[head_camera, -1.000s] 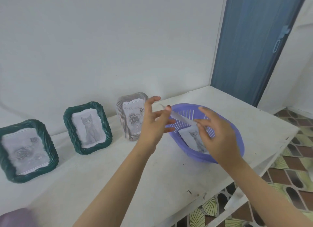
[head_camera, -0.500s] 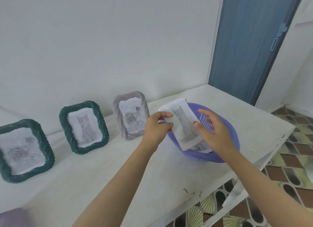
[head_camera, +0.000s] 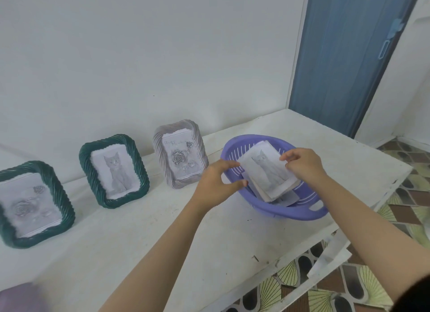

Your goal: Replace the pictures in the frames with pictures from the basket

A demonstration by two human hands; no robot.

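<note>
A purple basket stands on the white table and holds a stack of pictures, with a cat picture lying on top. My left hand holds that picture's left edge between curled fingers and thumb. My right hand pinches its upper right edge. Three frames stand along the wall: a dark green frame with roses at the far left, a dark green frame with a cat, and a grey frame with roses just left of the basket.
The white table ends in a chipped front edge at the right, with patterned floor tiles below. A blue door stands behind the table's far corner. A blurred purple object shows at the bottom left.
The cat picture, held up above the basket half a second ago, now lies lower on the stack inside it. Both hands came down with it.
</note>
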